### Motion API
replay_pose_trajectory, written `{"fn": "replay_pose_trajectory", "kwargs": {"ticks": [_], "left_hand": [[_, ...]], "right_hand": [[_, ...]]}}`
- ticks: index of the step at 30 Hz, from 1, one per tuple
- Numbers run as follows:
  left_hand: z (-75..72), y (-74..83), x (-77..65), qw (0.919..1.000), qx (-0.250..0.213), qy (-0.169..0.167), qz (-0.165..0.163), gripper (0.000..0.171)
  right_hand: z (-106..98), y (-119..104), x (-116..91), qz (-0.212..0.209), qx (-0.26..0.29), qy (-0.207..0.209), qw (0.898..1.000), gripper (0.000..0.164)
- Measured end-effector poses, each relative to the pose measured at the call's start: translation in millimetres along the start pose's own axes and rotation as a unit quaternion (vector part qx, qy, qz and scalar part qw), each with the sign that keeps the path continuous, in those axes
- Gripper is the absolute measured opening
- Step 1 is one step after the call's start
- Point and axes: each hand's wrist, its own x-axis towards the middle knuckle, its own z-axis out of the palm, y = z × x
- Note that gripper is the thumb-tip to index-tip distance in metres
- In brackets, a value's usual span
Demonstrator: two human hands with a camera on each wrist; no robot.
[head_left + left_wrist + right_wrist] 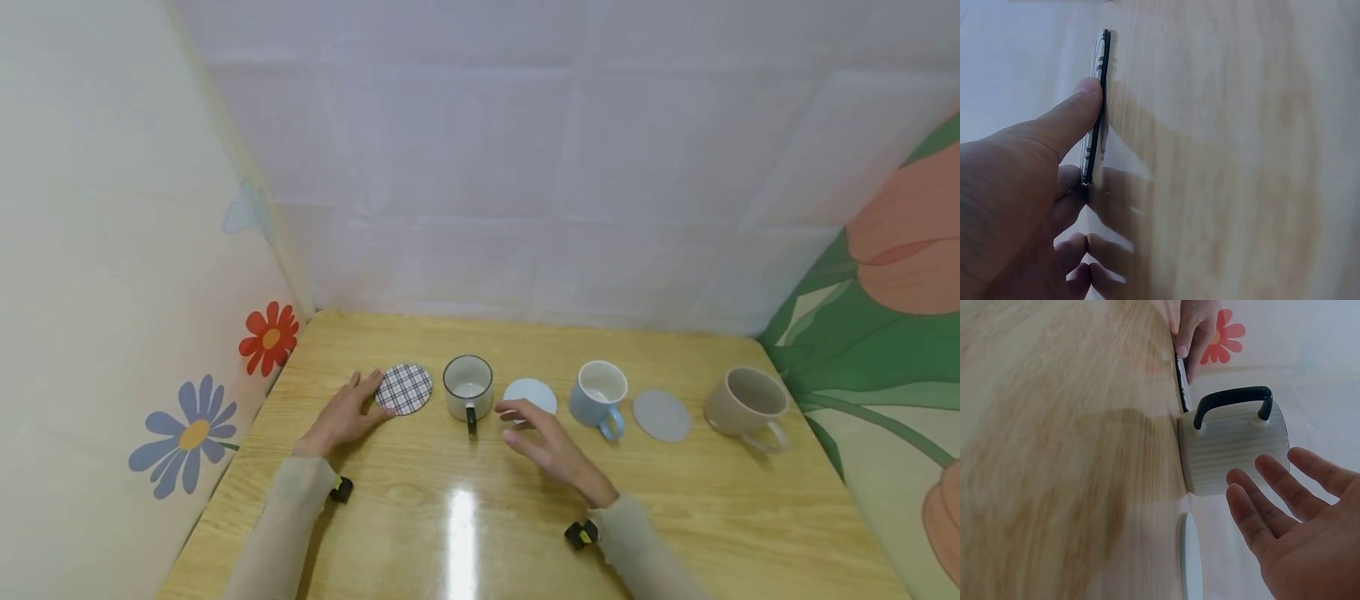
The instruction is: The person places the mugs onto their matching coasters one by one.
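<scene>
A round checked coaster lies flat on the table at the left. My left hand rests beside it, fingers fairly straight, thumb and forefinger touching its edge. In the left wrist view the thumb overlaps the coaster's thin side. A white mug with a black rim and black handle stands upright to the coaster's right. My right hand hovers just right of this mug, fingers spread and holding nothing, partly covering a pale round coaster. The right wrist view shows its fingertips overlapping the mug's ribbed wall.
Farther right stand a light blue mug, a grey round coaster and a large beige mug, in one row. A pale cloth wall rises behind the wooden table; flower-printed walls flank it.
</scene>
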Motion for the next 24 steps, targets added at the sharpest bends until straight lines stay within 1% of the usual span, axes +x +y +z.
{"fn": "replay_pose_trajectory", "kwargs": {"ticks": [11, 16, 19, 24], "left_hand": [[-0.4, -0.9, 0.2, 1.0000, 0.000, -0.002, -0.001, 0.085], [0.9, -3.4, 0.6, 1.0000, -0.004, -0.001, 0.005, 0.085], [1.7, -5.8, 0.9, 1.0000, -0.007, -0.004, 0.005, 0.085], [2.3, -6.8, 3.7, 0.9999, -0.010, -0.002, 0.002, 0.084]], "right_hand": [[9, 0, 3, 0.008, 0.012, -0.018, 1.000, 0.045], [11, 3, 3, 0.029, 0.014, -0.020, 0.999, 0.046], [12, 4, 3, 0.044, 0.018, -0.028, 0.998, 0.047], [12, 6, 5, 0.050, 0.027, -0.046, 0.997, 0.050]]}}
